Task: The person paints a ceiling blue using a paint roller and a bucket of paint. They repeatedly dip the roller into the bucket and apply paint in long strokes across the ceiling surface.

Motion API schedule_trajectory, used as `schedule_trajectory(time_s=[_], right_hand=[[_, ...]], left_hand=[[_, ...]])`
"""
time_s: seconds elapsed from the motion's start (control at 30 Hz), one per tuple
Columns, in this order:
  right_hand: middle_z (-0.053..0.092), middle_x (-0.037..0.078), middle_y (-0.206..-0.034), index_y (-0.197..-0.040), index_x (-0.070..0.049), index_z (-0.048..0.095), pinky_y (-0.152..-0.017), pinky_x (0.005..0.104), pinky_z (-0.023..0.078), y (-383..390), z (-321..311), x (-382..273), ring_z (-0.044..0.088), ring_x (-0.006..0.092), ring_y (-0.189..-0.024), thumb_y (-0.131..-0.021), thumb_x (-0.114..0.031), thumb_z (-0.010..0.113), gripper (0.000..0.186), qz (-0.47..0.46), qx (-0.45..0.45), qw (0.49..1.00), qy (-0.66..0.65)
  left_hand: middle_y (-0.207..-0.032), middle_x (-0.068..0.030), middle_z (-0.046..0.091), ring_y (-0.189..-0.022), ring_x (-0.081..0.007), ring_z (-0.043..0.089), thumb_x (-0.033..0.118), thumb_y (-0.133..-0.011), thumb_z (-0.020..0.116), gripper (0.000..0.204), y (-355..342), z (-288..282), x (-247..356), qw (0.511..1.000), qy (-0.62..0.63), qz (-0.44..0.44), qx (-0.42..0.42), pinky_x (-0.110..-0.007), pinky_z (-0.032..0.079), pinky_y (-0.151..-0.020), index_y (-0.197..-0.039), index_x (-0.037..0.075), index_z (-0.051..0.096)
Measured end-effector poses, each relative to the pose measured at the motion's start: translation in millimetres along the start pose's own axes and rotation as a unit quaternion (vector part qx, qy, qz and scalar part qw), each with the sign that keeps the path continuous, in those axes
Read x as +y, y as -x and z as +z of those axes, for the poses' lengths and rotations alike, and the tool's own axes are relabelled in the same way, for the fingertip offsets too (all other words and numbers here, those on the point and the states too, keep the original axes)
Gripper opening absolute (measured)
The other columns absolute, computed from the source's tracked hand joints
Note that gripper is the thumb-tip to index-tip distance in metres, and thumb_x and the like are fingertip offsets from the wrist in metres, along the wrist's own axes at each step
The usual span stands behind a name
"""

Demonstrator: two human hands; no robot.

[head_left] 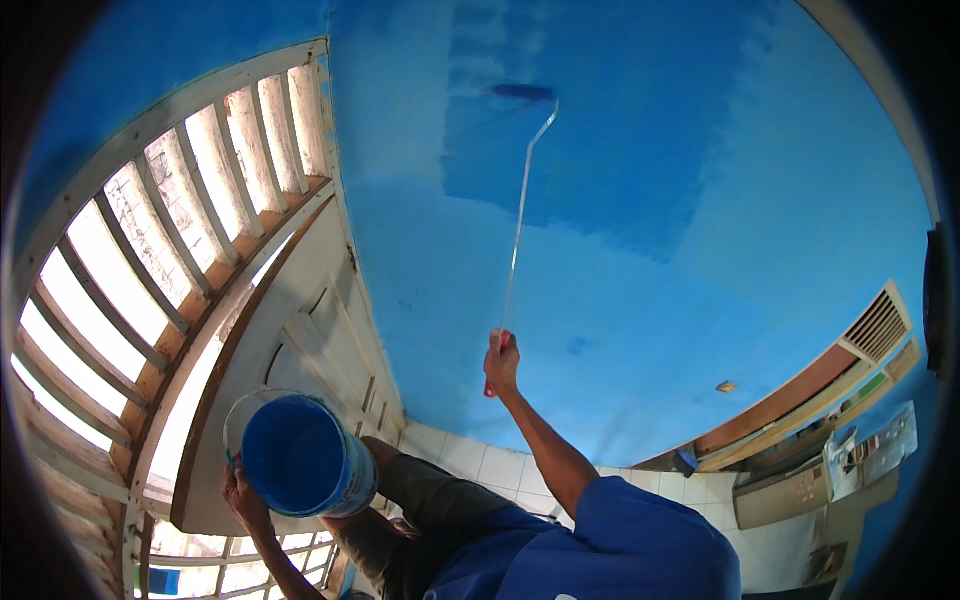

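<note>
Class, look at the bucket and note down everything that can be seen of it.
The bucket is round, seemingly plastic, blue inside, with a blue-and-pale, marked outer wall. A thin, curved handle arcs out at its upper left. It is tilted in view, its open mouth facing the camera; how full it is cannot be told. It appears at the lower left, before the door. The left hand holds it at its left side; whether the legs touch it is unclear.

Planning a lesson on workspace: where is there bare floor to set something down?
White tiles look bare between the blue wall and dark shorts. Crowded: the left hand and paint bucket beside the white door; at right, a cardboard box.
</note>
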State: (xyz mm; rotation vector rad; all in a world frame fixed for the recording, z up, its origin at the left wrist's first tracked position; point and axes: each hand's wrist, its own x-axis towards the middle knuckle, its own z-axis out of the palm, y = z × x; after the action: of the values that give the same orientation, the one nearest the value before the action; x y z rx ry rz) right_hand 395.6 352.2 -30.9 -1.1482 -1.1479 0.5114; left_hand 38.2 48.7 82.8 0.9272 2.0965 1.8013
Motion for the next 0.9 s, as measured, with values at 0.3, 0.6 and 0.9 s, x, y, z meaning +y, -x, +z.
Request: schedule_trajectory(time_s=[0.3,0.6,0.9], right_hand=[[0.045,0.005,-0.055,-0.085,0.001,0.048,-0.045,0.0314,0.038,15.3,27.5,5.1,0.045,0.0141,-0.048,-0.089,-0.038,0.050,0.040,0.058,-0.035,0.998,-0.015],[0.058,0.020,-0.071,-0.094,0.002,0.048,-0.059,0.0421,0.043,58.3,25.2,10.9,0.059,0.0358,-0.068,-0.088,-0.039,0.049,0.042,0.144,-0.048,0.988,0.040],[0.053,0.015,-0.064,-0.089,0.002,0.048,-0.051,0.0381,0.041,-78.2,86.1,-78.8,0.051,0.0263,-0.054,-0.089,-0.037,0.050,0.039,0.009,-0.017,1.000,-0.015]], left_hand=[[-0.081,-0.0091,0.063,-0.072,-0.0164,0.058,0.021,-0.091,0.042,0.030,6.5,3.3,10.5,1.000,0.011,-0.007,0.014,-0.031,0.045,-0.065,-0.101,0.001,0.062],[-0.079,-0.0085,0.063,-0.070,-0.0154,0.058,0.018,-0.090,0.042,0.028,5.9,2.0,12.6,1.000,0.003,-0.005,0.006,-0.030,0.045,-0.063,-0.100,0.002,0.062],[-0.077,-0.0090,0.063,-0.068,-0.0159,0.058,0.021,-0.090,0.042,0.031,5.2,6.4,7.3,0.999,0.026,-0.023,0.021,-0.030,0.045,-0.061,-0.099,0.001,0.062]])
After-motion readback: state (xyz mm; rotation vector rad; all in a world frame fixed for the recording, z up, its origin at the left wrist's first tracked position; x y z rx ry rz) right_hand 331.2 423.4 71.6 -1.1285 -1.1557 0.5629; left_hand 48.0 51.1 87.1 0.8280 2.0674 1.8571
